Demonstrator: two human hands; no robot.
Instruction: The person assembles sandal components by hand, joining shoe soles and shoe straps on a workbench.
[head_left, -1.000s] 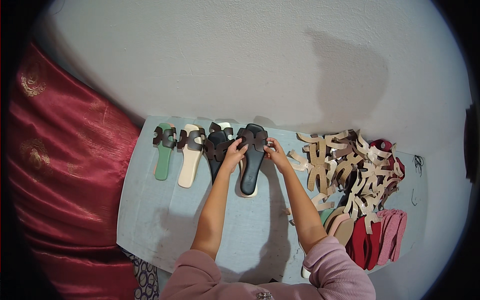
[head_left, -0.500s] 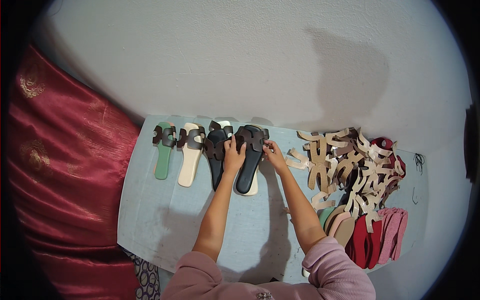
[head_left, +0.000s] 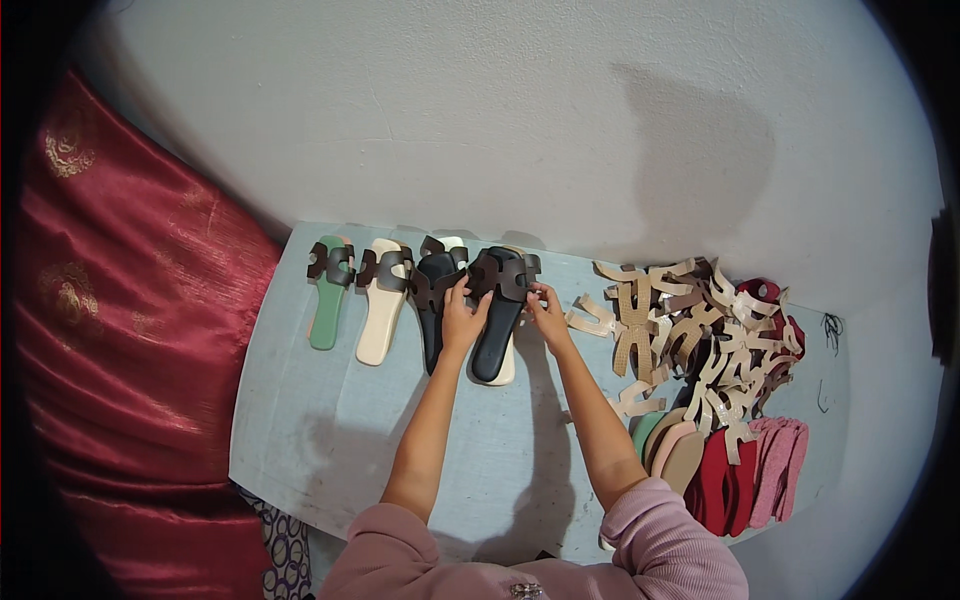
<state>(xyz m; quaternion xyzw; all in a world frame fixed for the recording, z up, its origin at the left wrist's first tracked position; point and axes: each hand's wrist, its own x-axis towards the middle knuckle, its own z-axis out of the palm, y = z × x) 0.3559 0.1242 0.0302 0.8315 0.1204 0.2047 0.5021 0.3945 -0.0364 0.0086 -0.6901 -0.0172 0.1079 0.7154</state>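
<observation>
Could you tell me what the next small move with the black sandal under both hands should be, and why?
Probably nudge the black sandal a little to the right and straighten it. Both the left hand and the right hand grip its strap, it lies on top of a cream sole, and it crowds the other black sandal, while the green sandal and cream sandal lie evenly spaced.

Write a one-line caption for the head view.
Both hands, left hand and right hand, grip a black sandal on the pale blue sheet, beside a pile of straps.
</observation>
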